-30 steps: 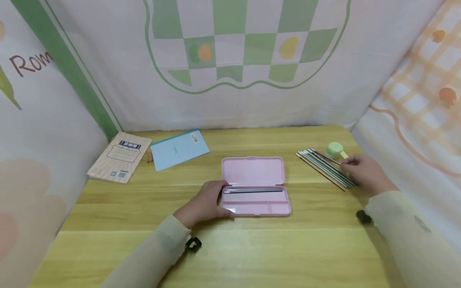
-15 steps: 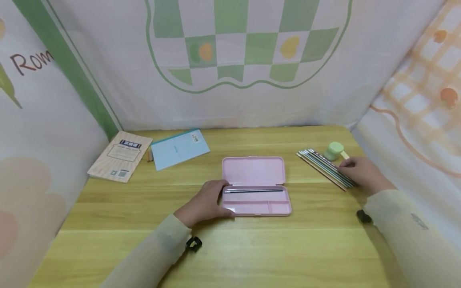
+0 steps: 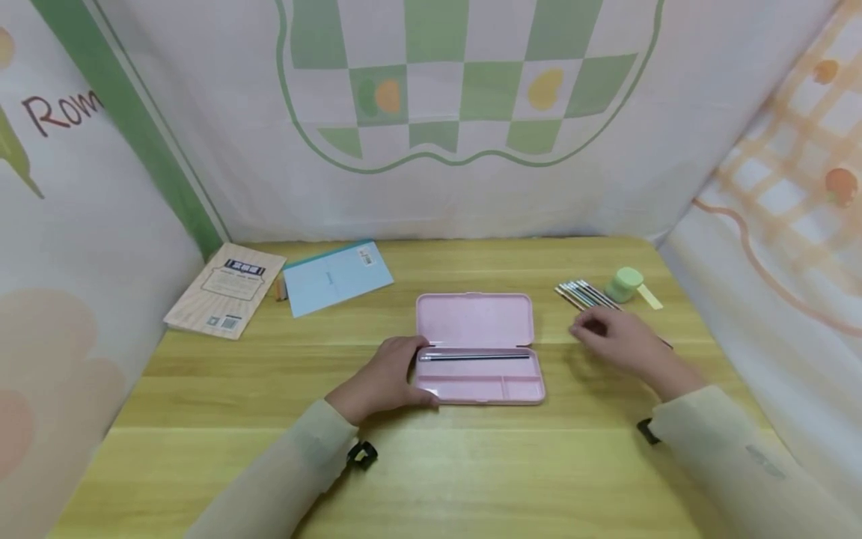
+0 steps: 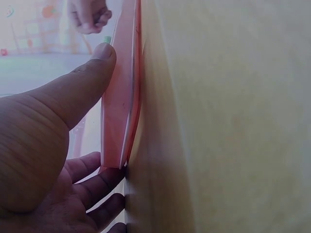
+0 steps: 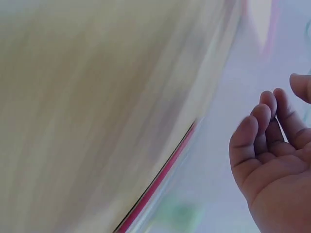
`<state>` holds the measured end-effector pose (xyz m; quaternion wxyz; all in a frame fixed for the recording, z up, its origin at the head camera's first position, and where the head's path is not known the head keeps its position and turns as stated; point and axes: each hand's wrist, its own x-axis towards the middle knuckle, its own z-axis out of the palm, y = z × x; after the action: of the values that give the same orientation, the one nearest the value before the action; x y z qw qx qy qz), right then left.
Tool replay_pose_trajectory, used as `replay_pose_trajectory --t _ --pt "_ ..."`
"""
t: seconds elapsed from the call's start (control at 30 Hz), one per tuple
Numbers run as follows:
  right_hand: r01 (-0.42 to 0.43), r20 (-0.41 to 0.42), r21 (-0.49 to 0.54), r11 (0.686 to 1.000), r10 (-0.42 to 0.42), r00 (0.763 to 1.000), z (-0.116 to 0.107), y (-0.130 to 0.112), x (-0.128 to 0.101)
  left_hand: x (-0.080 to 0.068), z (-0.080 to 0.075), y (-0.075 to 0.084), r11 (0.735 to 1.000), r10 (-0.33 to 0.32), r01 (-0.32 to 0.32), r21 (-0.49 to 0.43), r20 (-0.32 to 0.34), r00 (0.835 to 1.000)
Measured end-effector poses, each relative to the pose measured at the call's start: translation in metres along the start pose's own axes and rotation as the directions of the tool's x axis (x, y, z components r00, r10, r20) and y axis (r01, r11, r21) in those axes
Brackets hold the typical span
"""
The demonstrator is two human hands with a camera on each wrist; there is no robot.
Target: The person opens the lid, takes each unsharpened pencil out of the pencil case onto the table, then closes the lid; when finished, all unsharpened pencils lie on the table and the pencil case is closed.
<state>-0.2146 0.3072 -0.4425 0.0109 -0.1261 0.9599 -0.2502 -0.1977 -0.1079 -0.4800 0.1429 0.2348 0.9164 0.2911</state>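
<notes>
An open pink pencil case lies mid-table with one dark pencil in its long tray. My left hand grips the case's left end. In the left wrist view its thumb lies over the case's edge and the fingers curl under the end. My right hand hovers just right of the case, over a row of several pencils. The right wrist view shows its fingers loosely curled, with a red pencil on the table beside them. Whether it pinches a pencil is hidden.
A small green round object with a pale strip sits behind the pencils. A tan booklet and a blue notebook lie at the back left. Printed cloth walls close in the table's back and sides.
My right hand has moved left from the far end of the pencil row towards the case. The left hand and the case have not moved.
</notes>
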Motion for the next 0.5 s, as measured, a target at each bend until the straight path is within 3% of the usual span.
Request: replay_pose_trajectory --t 0.13,0.23,0.5 --pt "0.150 0.046 0.032 0.988 -0.151 0.987 0.017 -0.042 -0.002 0.000 0.000 0.001 1.000 0.001 -0.001 -0.001 -0.006 1.000" --pt "0.208 0.084 0.043 0.977 -0.211 0.974 0.029 -0.062 -0.001 0.001 -0.001 0.001 1.000 0.006 -0.006 -0.003 -0.010 1.000" --pt "0.364 0.121 -0.101 0.926 -0.352 0.928 0.058 -0.081 -0.001 0.001 0.000 0.000 1.000 0.000 0.000 -0.005 0.003 1.000"
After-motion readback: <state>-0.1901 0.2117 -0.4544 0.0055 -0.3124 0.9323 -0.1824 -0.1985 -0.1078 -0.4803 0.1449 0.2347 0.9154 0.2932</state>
